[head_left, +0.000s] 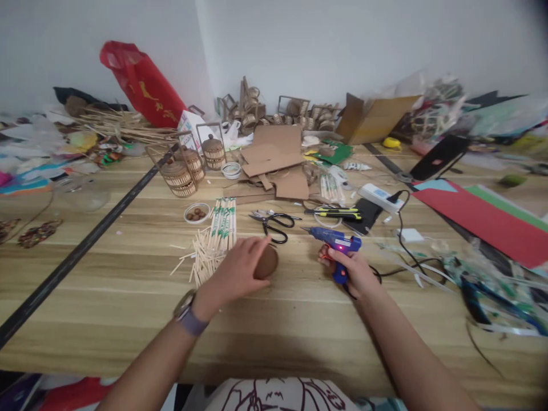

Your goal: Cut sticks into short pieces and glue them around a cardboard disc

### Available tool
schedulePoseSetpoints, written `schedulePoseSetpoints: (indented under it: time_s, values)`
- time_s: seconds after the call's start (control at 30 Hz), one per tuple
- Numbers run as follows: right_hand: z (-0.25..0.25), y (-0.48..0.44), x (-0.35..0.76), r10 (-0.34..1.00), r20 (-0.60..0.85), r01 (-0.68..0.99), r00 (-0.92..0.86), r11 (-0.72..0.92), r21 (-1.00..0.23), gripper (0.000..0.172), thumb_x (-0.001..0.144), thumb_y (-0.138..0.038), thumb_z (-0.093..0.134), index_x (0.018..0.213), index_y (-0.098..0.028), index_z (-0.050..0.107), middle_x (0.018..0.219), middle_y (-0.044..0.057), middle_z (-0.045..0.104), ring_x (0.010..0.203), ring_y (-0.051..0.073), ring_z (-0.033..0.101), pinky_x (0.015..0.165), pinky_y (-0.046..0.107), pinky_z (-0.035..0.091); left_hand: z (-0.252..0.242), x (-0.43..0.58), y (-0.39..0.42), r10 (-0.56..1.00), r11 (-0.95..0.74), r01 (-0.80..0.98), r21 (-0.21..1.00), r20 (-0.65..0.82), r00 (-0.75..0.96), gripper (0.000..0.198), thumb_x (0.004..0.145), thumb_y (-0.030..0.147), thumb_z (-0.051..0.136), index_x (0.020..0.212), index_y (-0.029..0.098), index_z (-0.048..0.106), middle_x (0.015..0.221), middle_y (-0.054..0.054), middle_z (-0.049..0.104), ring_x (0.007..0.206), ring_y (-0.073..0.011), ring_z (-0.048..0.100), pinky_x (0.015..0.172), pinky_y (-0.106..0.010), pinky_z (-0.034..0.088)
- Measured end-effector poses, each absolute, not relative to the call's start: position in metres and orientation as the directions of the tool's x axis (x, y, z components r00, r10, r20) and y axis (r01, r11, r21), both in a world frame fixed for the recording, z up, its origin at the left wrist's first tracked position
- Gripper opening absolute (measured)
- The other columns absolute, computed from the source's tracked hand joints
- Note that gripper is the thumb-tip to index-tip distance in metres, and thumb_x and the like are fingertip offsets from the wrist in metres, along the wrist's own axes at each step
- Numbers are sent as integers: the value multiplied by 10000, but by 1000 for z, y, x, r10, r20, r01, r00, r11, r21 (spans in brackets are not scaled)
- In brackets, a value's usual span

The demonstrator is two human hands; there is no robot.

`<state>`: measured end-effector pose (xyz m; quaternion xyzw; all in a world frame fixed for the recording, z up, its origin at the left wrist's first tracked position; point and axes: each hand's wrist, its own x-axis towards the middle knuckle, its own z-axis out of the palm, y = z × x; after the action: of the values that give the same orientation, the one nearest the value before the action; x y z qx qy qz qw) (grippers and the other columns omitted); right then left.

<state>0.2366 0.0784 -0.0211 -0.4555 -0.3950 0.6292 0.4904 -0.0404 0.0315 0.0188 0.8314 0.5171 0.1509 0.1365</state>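
Observation:
My left hand (238, 267) curves its thumb and fingers around a round brown disc (267, 262) at the table's middle; the fingers partly cover it. In my right hand (358, 273) is a blue glue gun (336, 238) with a small red light, its nozzle pointing left. The index finger rests by the orange trigger. Just left of my left hand lie loose thin wooden sticks (201, 257) and paper-wrapped bundles of sticks (223, 220). Black-handled scissors (278, 221) lie beyond the disc.
A white dish (197, 213) holds small brown balls. Small lantern-like baskets (178, 178) stand at back left. Cardboard pieces (274, 151) are stacked behind the scissors. A yellow-black utility knife (334, 213), a power strip (380, 197) with dark cable and red paper (479, 217) lie rightward.

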Motion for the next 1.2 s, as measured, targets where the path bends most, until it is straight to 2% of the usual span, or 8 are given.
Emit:
schedulePoseSetpoints:
  time_s: [0.1, 0.23, 0.33, 0.5, 0.63, 0.77, 1.03, 1.2]
  values:
    - [-21, 79, 237, 981, -167, -282, -97, -188, -941, 328, 537, -392, 891, 708, -188, 698, 726, 9, 659, 693, 149, 621, 698, 274, 561, 11, -15, 55, 771, -578, 722, 379, -37, 636, 938, 657, 223, 789, 1469, 215, 320, 1496, -145, 421, 1354, -333, 389, 1114, -470, 314]
    - [-20, 80, 237, 982, -164, -329, -96, -187, -925, 319, 544, -388, 889, 704, -188, 699, 729, 0, 651, 711, 136, 617, 715, 265, 562, 4, -8, 64, 776, -567, 759, 319, -100, 622, 1051, 628, 376, 822, 1501, 203, 262, 1589, -178, 224, 1447, -404, 186, 1140, -524, 223]
    - [-18, 78, 235, 977, -171, -355, -124, -204, -912, 325, 555, -394, 880, 720, -187, 693, 734, -4, 653, 716, 133, 622, 693, 260, 565, 3, 2, 63, 826, -516, 809, 283, -86, 557, 1027, 652, 464, 796, 1494, 174, 285, 1562, -197, 285, 1409, -408, 269, 1116, -514, 272]
    - [-15, 72, 231, 964, -171, -359, -204, -237, -903, 342, 590, -406, 854, 788, -181, 689, 772, 20, 670, 746, 177, 655, 541, 250, 553, 1, 18, 67, 858, -475, 838, 268, -71, 509, 843, 694, 383, 780, 1418, 149, 418, 1383, -172, 529, 1192, -377, 487, 1002, -478, 401]
    - [-13, 69, 231, 958, -165, -365, -233, -243, -899, 354, 600, -437, 844, 762, -167, 682, 783, 29, 669, 645, 155, 648, 472, 228, 529, 5, 8, 65, 894, -427, 811, 400, 50, 446, 791, 714, 411, 768, 1394, 165, 446, 1345, -153, 545, 1204, -358, 467, 1027, -492, 382]
    - [-12, 63, 230, 947, -142, -352, -289, -243, -904, 388, 609, -494, 827, 744, -161, 681, 765, 45, 659, 605, 148, 626, 397, 200, 474, 11, -7, 46, 945, -322, 689, 649, 175, 277, 734, 769, 420, 716, 1405, 211, 415, 1382, -142, 489, 1279, -326, 432, 1068, -503, 356]
    - [-16, 45, 219, 880, -56, -183, -471, -160, -970, 369, 714, -526, 751, 782, -170, 679, 781, 63, 643, 618, 166, 621, 414, 226, 506, -5, -22, 18, 983, -169, 412, 895, 124, 133, 601, 795, 371, 681, 1336, 238, 454, 1367, -115, 489, 1228, -283, 512, 1004, -428, 450]
    - [-18, 39, 215, 880, 20, -73, -475, -17, -997, 432, 778, -531, 694, 1027, -179, 668, 792, 72, 682, 545, 142, 589, 465, 255, 531, -15, -25, 17, 1000, -28, 326, 945, 23, 19, 594, 782, 412, 689, 1303, 227, 470, 1288, -112, 546, 1133, -270, 576, 936, -412, 499]
